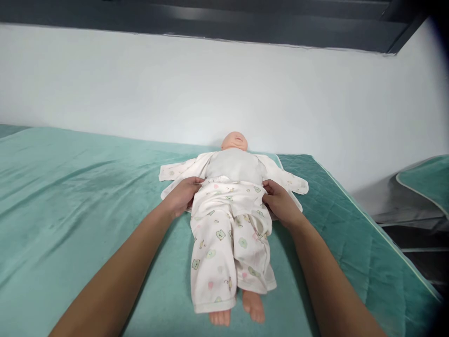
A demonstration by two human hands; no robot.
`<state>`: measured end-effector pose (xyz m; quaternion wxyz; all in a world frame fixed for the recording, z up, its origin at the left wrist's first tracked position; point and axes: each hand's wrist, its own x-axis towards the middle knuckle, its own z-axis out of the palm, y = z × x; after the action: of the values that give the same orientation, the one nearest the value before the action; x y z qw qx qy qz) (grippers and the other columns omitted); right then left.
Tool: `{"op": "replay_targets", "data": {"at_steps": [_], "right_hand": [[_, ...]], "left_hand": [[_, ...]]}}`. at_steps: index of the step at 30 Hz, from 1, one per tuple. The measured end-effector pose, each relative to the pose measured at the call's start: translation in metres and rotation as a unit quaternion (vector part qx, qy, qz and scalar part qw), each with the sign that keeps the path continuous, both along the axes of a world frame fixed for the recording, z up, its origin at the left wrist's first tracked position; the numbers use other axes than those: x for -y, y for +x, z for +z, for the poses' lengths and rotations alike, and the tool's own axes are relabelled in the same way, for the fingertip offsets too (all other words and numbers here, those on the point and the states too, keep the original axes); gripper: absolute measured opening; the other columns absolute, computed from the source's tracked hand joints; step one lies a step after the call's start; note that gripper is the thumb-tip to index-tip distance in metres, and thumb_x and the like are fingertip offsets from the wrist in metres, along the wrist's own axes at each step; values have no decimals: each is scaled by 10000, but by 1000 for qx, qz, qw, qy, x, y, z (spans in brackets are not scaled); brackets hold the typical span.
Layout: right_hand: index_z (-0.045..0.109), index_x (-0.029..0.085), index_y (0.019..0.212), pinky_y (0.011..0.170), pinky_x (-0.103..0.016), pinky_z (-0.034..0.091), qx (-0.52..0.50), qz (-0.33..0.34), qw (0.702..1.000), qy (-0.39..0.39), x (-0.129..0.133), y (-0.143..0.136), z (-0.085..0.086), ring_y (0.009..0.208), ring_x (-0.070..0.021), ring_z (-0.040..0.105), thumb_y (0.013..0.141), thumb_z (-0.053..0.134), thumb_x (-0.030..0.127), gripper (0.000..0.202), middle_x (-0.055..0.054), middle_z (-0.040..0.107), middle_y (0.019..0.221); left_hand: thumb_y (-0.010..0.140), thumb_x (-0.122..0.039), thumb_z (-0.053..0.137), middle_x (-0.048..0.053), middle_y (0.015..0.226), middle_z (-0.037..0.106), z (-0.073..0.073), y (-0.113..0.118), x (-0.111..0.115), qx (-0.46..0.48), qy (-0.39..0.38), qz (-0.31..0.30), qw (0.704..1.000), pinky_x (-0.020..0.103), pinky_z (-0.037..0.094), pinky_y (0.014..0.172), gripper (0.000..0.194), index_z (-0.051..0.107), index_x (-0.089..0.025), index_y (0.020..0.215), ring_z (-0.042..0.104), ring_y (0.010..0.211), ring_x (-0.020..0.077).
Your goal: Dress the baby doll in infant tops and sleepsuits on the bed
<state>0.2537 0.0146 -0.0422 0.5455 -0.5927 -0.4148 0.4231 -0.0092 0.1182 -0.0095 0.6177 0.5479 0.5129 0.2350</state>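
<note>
A baby doll (234, 140) lies on its back, head toward the wall and bare feet toward me. Patterned white pants (217, 234) cover its legs up to the waist. Its white jacket (277, 173) is spread out to both sides, baring a pale grey torso (233, 164). At the waistband's left side, my left hand (184, 194) pinches the pants' edge. My right hand (280, 200) grips the waistband on the right side, thumb and fingers closed on the cloth. Some fingertips of both hands are hidden by the fabric.
A light green sheet (70, 210) with creases lies under the doll. Darker quilted green padding (351, 243) shows on the right, ending at a pale edge. Behind is a white wall (175, 84), with a dark beam (210, 21) above. Another green pad (428, 182) stands at the far right.
</note>
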Motion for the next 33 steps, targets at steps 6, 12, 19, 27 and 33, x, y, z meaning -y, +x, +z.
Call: {"op": "replay_targets", "data": {"at_steps": [6,12,19,27,33], "right_hand": [[512,241,837,574,-231,390,15,14,1000,14,1,-3,3,687,-130,539,659,660,198,235,50,596,759],[512,237,876,569,-237,417,-31,26,999,23,6,-8,12,779,-171,608,626,750,252,346,4,668,878],[555,237,870,528,-242,371,-82,27,995,53,7,-11,15,637,-131,562,642,719,238,282,11,680,864],[613,244,861,564,-273,395,-113,21,990,77,1,-1,5,621,-145,577,663,654,213,205,24,678,784],[647,263,906,632,-310,464,-137,23,989,53,0,2,3,754,-202,660,654,697,230,259,16,719,861]], "left_hand": [[680,-291,644,56,924,709,8,0,-1,-17,133,-167,977,239,475,583,303,708,-193,959,628,810,214],[682,-251,662,55,966,736,11,5,-1,35,184,-197,962,307,508,780,286,727,-193,955,647,905,252],[703,-191,609,49,874,740,-3,10,1,133,99,-106,981,317,510,712,353,721,-179,1038,649,785,210],[658,-148,682,75,899,738,-8,13,-9,192,3,-88,978,313,528,731,359,721,-150,1015,665,787,197],[674,-165,691,72,924,727,-11,12,-9,192,23,-106,975,306,524,736,370,695,-163,1044,656,808,193]]}}
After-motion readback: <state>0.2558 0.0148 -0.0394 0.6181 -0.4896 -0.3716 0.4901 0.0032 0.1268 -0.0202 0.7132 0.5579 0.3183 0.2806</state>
